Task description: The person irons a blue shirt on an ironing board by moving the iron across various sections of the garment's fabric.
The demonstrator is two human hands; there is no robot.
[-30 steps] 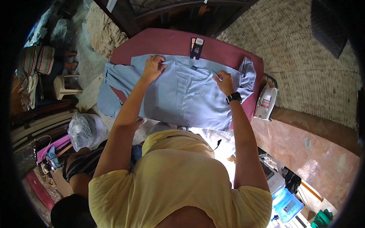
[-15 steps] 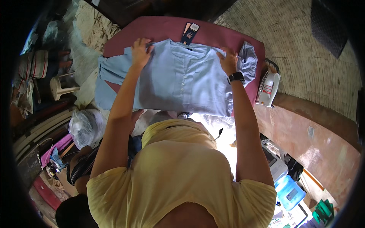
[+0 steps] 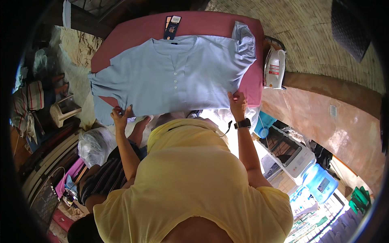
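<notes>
A light blue shirt (image 3: 154, 77) with a buttoned placket lies spread on a maroon padded ironing board (image 3: 133, 30), neckline toward the far side. Its left sleeve stretches out past the board's edge, while the right sleeve is bunched up near the far right corner. My left hand (image 3: 120, 117) grips the near left part of the shirt by its lower edge. At the near right corner of the hem, my right hand (image 3: 238, 104), with a dark watch on its wrist, pinches the cloth. Dark hang tags (image 3: 172, 28) lie beyond the collar.
A white iron (image 3: 275, 69) stands in a holder at the board's right end. Another person (image 3: 109, 174) sits at the lower left, beside a clear plastic bag (image 3: 95, 146). A beige stool (image 3: 65, 111) is at the left. A blue water jug (image 3: 320, 183) stands at the lower right.
Both hands have moved from the shirt's shoulders down to its near lower edge. The shirt's body now lies flatter and wider. The view has shifted, so the board appears farther left.
</notes>
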